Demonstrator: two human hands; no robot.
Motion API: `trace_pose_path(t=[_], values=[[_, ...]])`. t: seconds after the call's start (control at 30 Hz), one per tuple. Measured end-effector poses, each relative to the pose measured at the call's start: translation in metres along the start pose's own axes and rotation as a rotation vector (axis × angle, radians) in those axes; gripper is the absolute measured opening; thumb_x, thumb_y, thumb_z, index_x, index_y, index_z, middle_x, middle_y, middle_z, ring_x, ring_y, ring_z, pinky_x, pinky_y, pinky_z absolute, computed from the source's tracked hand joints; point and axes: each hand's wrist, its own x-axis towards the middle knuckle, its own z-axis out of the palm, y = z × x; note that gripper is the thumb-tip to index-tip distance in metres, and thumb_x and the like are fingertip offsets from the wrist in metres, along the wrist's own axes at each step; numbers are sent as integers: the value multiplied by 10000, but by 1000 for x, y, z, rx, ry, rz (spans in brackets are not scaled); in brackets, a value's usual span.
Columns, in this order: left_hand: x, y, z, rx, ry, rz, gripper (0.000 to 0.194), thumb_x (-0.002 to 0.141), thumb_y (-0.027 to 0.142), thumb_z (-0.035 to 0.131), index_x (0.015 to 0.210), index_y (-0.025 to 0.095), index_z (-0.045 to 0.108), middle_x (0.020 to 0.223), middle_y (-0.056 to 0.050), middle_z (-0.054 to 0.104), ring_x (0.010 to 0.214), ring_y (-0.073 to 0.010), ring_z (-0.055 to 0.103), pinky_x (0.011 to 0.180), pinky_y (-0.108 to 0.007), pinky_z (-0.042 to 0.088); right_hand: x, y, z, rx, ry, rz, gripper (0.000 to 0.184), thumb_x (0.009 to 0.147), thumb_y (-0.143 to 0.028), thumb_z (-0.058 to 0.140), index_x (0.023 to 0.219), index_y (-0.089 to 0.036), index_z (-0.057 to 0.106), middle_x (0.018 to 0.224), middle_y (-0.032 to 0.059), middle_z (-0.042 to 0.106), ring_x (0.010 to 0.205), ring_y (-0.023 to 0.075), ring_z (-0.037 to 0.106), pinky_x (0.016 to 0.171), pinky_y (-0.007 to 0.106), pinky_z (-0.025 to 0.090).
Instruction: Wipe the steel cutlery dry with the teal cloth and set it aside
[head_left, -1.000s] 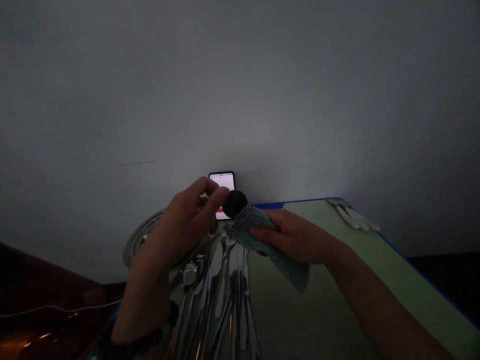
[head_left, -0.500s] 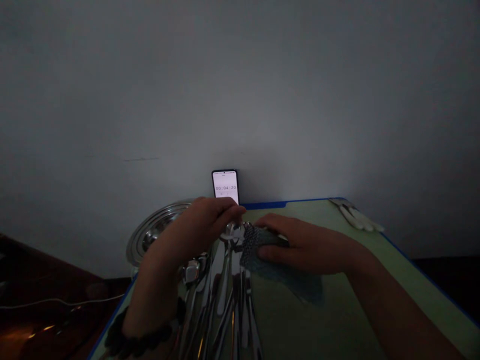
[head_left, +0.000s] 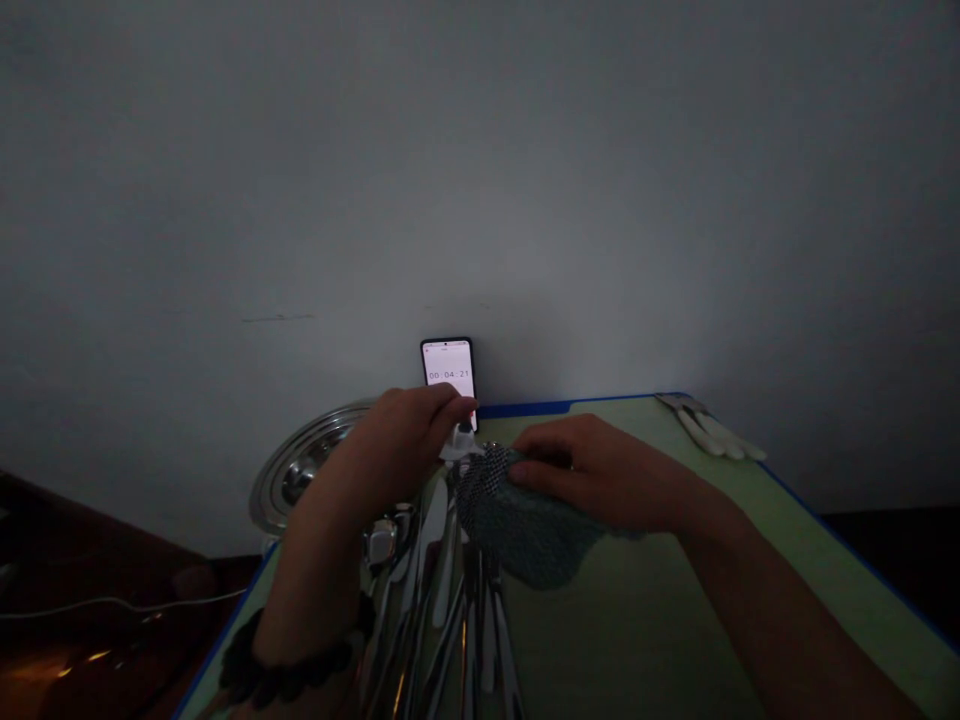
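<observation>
My left hand (head_left: 412,425), with a dark band at its wrist, is closed with thumb and fingers pinched around a shiny metal utensil (head_left: 459,443); its kind is not clear because the fingers and cloth cover most of it. My right hand (head_left: 581,465) grips a grey-green cloth (head_left: 536,535) whose dark-patterned edge lies against the utensil. Part of the cloth hangs below the fingers. Under both hands, several pieces of metal cutlery lie side by side, among them a knife (head_left: 433,520) and a spoon (head_left: 381,542).
A round metal dish (head_left: 274,480) stands at the back left. Against the wall leans a phone (head_left: 448,362) with a running timer. White-handled utensils (head_left: 712,432) lie at the back right of the green, blue-edged table (head_left: 795,560). A white cable (head_left: 112,602) runs at lower left.
The cloth has swung left and its folds have opened out, hanging lower over the cutlery. Both hands have shifted slightly up, and more of the metal utensil shows between them.
</observation>
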Motion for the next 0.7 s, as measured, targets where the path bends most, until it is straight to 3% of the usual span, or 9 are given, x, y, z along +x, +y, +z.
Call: trace_pose_path(t=[0.17, 0.23, 0.33, 0.4, 0.53, 0.7], values=[[1, -5, 4, 76, -61, -24, 377, 903, 329, 317, 869, 139, 641, 808, -80, 687, 655, -158, 589, 611, -262, 380, 1, -2, -2, -141, 321, 82, 208, 851, -298, 492, 710, -203, 613, 625, -5, 590, 542, 128, 488, 513, 265, 295], [1, -7, 5, 111, -25, -23, 367, 905, 306, 310, 865, 136, 632, 805, -79, 680, 670, -164, 591, 618, -267, 374, -2, -7, -3, -131, 369, 66, 203, 853, -327, 497, 739, -210, 619, 679, 0, 620, 593, 141, 528, 546, 272, 334], [0, -8, 5, 96, 40, -5, 357, 913, 304, 304, 852, 140, 616, 798, -66, 669, 676, -160, 584, 626, -265, 370, -5, -14, 0, -53, 274, -45, 215, 880, -361, 465, 865, -234, 637, 944, 23, 663, 850, 180, 581, 708, 297, 386], [0, -8, 4, 68, 68, -13, 363, 916, 328, 304, 823, 146, 604, 765, -54, 662, 650, -150, 572, 608, -257, 365, -5, -14, 4, -7, 218, -41, 239, 900, -377, 424, 934, -235, 613, 1013, 38, 649, 914, 191, 568, 745, 305, 378], [1, -2, 2, 42, 137, -9, 357, 914, 342, 314, 783, 156, 588, 720, -40, 652, 603, -138, 551, 576, -251, 353, -1, -10, 15, 42, 175, 107, 259, 881, -420, 447, 997, -206, 533, 881, 54, 654, 734, 175, 566, 606, 278, 351], [2, 9, 5, 20, 182, 59, 321, 917, 325, 343, 788, 159, 586, 672, -23, 643, 561, -126, 540, 538, -245, 324, 4, -10, 21, -66, 129, 60, 318, 891, -435, 418, 709, -194, 519, 668, 23, 585, 602, 147, 502, 543, 270, 282]])
